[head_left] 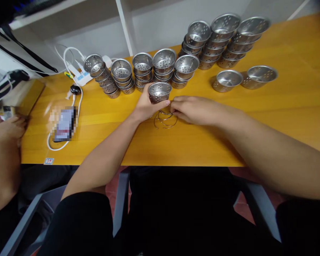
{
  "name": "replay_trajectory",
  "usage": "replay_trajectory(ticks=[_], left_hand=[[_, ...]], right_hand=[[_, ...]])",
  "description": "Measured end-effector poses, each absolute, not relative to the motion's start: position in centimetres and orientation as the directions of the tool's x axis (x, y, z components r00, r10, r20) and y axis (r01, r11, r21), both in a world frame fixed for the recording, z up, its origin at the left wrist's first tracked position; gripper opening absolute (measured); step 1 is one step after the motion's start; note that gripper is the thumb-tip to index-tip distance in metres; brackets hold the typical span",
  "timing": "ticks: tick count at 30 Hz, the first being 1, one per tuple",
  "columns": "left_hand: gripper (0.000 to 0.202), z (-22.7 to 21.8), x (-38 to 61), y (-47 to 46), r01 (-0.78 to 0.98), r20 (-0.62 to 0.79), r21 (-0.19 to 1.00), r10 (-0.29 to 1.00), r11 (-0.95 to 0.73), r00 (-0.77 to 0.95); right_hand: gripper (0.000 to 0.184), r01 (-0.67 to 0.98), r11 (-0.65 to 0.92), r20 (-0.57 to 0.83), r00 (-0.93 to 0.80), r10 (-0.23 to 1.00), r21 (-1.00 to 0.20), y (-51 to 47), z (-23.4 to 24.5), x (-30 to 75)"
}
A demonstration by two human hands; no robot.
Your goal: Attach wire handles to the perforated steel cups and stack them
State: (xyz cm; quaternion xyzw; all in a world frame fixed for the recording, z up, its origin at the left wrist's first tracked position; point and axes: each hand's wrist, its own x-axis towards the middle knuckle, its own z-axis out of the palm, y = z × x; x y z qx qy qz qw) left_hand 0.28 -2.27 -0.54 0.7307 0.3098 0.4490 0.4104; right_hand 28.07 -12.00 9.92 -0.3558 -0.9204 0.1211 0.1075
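A small steel cup with punched holes [160, 93] is held upright in my left hand [143, 107], thumb along its near side and fingers around the left. Just to its right, my right hand [189, 109] is closed in a pinch, its fingertips meeting thin metal wire. Loops of this wire [173, 125] curve over the tabletop below the cup, partly hidden by my fingers. How many loops there are, I cannot tell.
Several stacks of perforated steel cups [164, 62] line the back of the yellow table [192, 149]. Two single cups [228, 81] stand at right. On the left lie a phone [65, 124], white cable and power strip [84, 77]. Another person's hand [9, 126] is at far left.
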Motion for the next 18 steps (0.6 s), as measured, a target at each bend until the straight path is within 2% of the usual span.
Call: replay_trajectory(ticks=[7,12,18], left_hand=[[0.109,-1.9,0.1,-0.3,0.088,0.586,0.735,0.695,-0.673,0.418],[0.106,-1.7,0.0,-0.3,0.089,0.576,0.75,0.714,-0.655,0.398],[0.105,-0.4,0.0,-1.3,0.14,0.56,0.762,0.752,-0.632,0.348]], right_hand=[[0.018,0.557,0.718,0.165,-0.731,0.662,-0.417,-11.4,10.2,29.2],[0.022,0.477,0.758,0.261,-0.74,0.62,-0.445,-11.8,11.1,29.1],[0.007,0.458,0.724,0.284,-0.706,0.649,-0.516,-12.0,11.5,29.3]])
